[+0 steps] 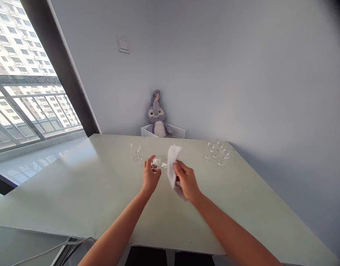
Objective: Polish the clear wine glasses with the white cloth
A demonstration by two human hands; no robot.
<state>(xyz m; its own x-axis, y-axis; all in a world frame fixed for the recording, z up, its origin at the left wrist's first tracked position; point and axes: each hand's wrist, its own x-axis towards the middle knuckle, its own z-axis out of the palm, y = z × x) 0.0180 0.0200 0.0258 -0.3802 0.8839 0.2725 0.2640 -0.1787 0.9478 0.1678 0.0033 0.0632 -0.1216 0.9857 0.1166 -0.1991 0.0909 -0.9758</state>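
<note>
My left hand [151, 175] has its thumb and fingers curled about the bowl of a clear stemmed glass [164, 162]. The glass is tipped on its side, its round foot pointing right toward the cloth; fingers cover part of the bowl. A white cloth [173, 159] hangs pinched in my right hand [185, 179], just right of that foot. Behind my left hand, another stemmed glass [136, 149] stands upright on the pale table [103, 192]. Several more stemmed glasses [221, 149] stand grouped at the right.
At the back, against the wall, a plush rabbit [156, 116] sits in a white perforated basket [179, 132]. A window [28, 74] is on the left. A white cable [53, 251] runs below the table's front edge. The wall [255, 92] borders the right side.
</note>
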